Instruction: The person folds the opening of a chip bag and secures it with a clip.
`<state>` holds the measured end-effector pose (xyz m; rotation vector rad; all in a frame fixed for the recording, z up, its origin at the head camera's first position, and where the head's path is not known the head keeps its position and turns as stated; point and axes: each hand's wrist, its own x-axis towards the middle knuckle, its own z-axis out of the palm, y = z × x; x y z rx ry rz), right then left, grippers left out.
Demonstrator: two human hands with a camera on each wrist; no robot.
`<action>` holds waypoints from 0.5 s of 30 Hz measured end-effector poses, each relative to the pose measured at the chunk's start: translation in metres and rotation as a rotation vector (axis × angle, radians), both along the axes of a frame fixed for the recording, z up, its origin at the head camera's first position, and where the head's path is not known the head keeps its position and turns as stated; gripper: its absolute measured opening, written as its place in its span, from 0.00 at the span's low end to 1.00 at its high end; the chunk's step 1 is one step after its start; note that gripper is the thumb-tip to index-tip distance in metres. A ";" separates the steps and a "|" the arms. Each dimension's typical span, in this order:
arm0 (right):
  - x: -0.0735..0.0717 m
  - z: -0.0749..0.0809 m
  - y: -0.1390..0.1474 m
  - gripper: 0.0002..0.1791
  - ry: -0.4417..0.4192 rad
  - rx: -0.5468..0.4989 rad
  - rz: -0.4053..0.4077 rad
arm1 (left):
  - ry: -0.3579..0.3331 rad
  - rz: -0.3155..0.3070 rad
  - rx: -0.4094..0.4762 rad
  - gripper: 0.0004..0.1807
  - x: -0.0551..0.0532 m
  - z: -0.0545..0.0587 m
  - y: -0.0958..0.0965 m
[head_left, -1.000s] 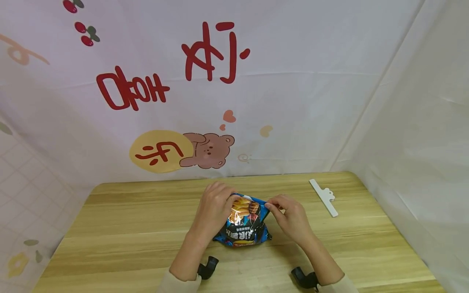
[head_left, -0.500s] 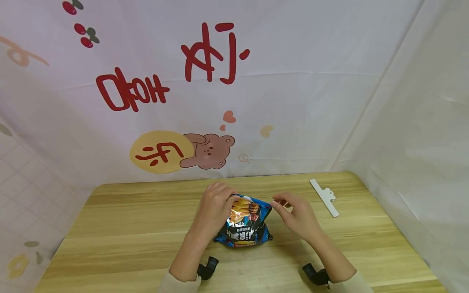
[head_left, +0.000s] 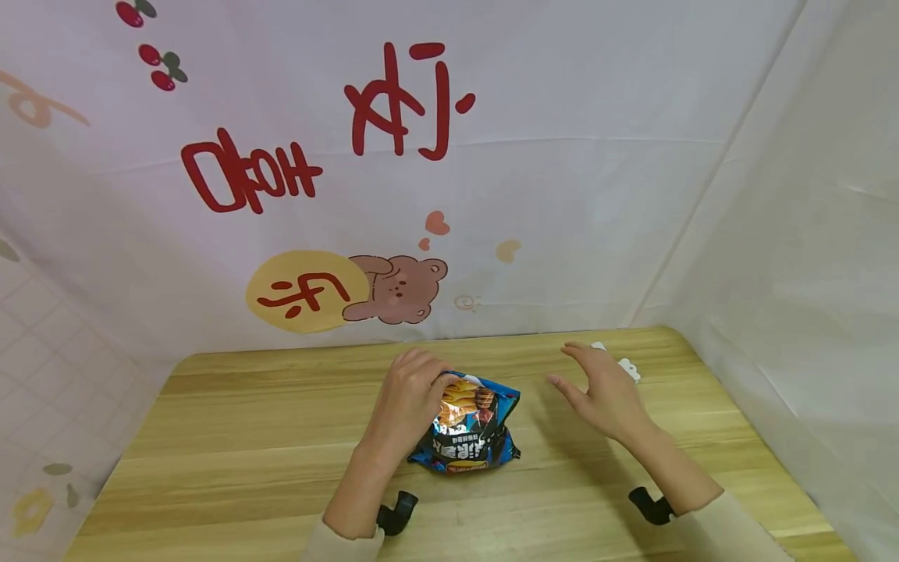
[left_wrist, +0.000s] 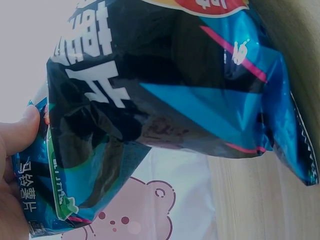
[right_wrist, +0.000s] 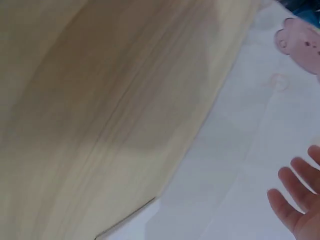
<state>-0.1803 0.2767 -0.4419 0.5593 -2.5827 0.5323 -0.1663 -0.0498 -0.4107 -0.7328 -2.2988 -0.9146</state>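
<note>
A blue and black bag of potato chips (head_left: pixel 467 439) stands at the middle of the table, its printing upside down in the head view. My left hand (head_left: pixel 409 400) pinches its upper left edge, thumb on the near face. The left wrist view shows the thumb (left_wrist: pixel 22 131) pressed on the blue end of the bag. My right hand (head_left: pixel 609 396) is off to the right of the bag, apart from it, with fingers and thumb spread and nothing held. It overlaps a white bag clip (head_left: pixel 629 369) in the head view, hiding most of it. Spread fingers (right_wrist: pixel 295 192) show in the right wrist view.
The wooden table (head_left: pixel 267 437) ends at a white printed cloth (head_left: pixel 562 195) at the back, with more cloth along both sides. Black curved pieces sit at the left wrist (head_left: pixel 397 513) and the right wrist (head_left: pixel 650 506).
My right hand has let go of the bag's upper right corner, opened its fingers and moved right, over to the white clip. My left hand keeps its hold on the bag.
</note>
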 end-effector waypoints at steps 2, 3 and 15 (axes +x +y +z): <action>-0.004 -0.001 0.007 0.35 -0.040 0.025 -0.029 | 0.000 0.001 -0.001 0.02 0.000 0.000 0.000; -0.006 -0.002 0.011 0.37 -0.061 0.039 -0.043 | 0.000 0.002 -0.002 0.02 0.000 0.000 0.000; -0.027 -0.012 0.053 0.52 -0.341 0.176 -0.186 | -0.003 -0.006 0.003 0.02 0.001 0.000 0.000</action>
